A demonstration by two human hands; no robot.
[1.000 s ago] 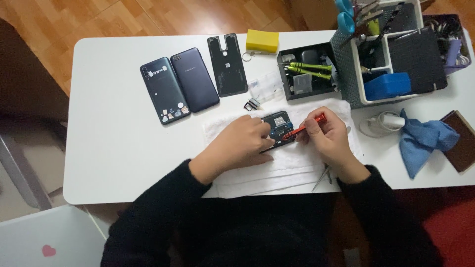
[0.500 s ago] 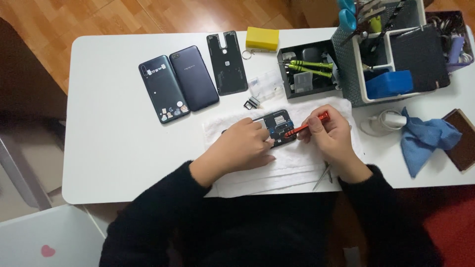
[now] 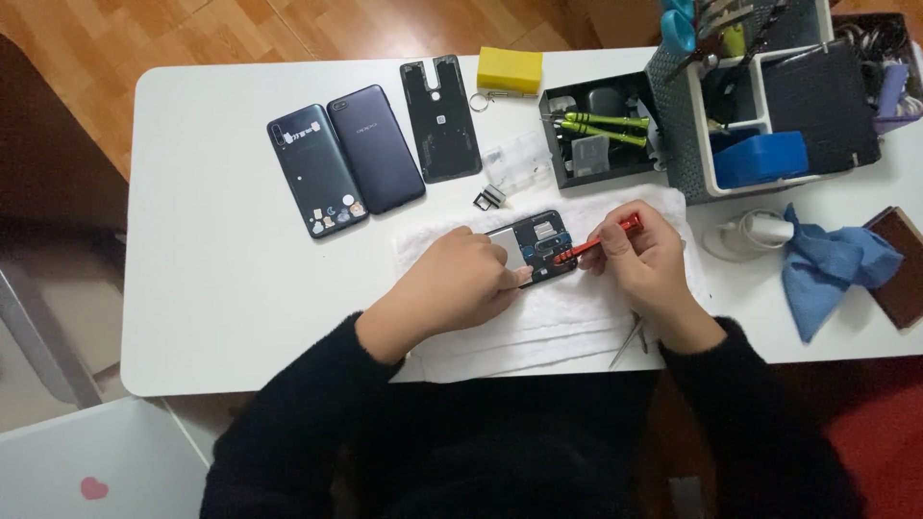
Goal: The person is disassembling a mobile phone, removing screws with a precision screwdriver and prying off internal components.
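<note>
Surface (image 3: pixel 212 288): white, smooth, rounded corners; its near edge runs under the person's forearms, its left edge lies at 9 o'clock with wooden floor beyond. The widest bare stretch sits at 9 o'clock of the hands, between the left edge and the towel.

Towel (image 3: pixel 577 317): white, soft, folded in layers, at the centre; its near edge almost meets the surface's near edge.

Opened phone (image 3: pixel 534 245): dark rectangular body, back removed, silver plate and small parts exposed, flat on the towel.

Left hand (image 3: pixel 457 284): fingers curled down onto the left part of the opened phone, pinning it.

Right hand (image 3: pixel 649 264): pinched around a red screwdriver (image 3: pixel 601 240), whose slim shaft slants toward 8 o'clock, tip at the phone's right end.

Tweezers (image 3: pixel 627 341): thin metal, on the towel at 6 o'clock of the right hand.

At 11 o'clock: two dark phones (image 3: pixel 346 159) side by side, glossy, tilted; a black back cover (image 3: pixel 440 117) with a notch at its top end; a yellow block (image 3: pixel 510 69) near the far edge.

At 1 o'clock: black tray (image 3: pixel 582 168) holding green-handled drivers (image 3: pixel 601 125); grey-and-white organiser (image 3: pixel 692 144), crowding the far right corner.

At 3 o'clock: crumpled blue cloth (image 3: pixel 827 264), white cable (image 3: pixel 745 231); little open room there.
</note>
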